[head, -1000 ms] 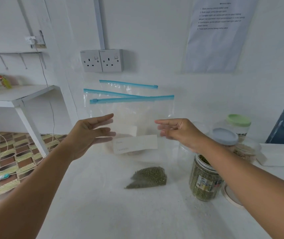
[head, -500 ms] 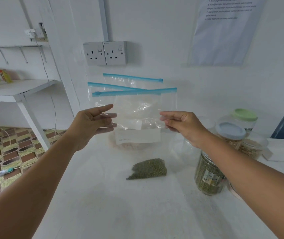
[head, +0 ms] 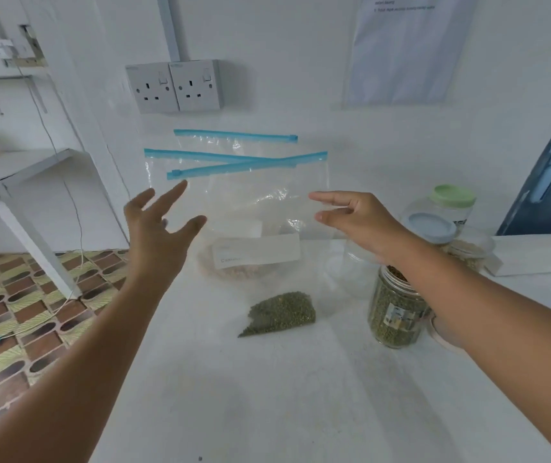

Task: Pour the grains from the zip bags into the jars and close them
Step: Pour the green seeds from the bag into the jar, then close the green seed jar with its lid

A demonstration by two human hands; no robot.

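Both hands are open beside the zip bags leaning on the wall: left hand spread, right hand fingers straight at the front bag's edge, gripping nothing. Open green-bean jar stands right of the bags. Step: choosing a bag; next needs a firm pinch.

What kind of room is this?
Probably a plain work room or pantry corner, not a full kitchen. There is a white table with jars and zip bags, wall sockets, and a printed sheet on the wall.
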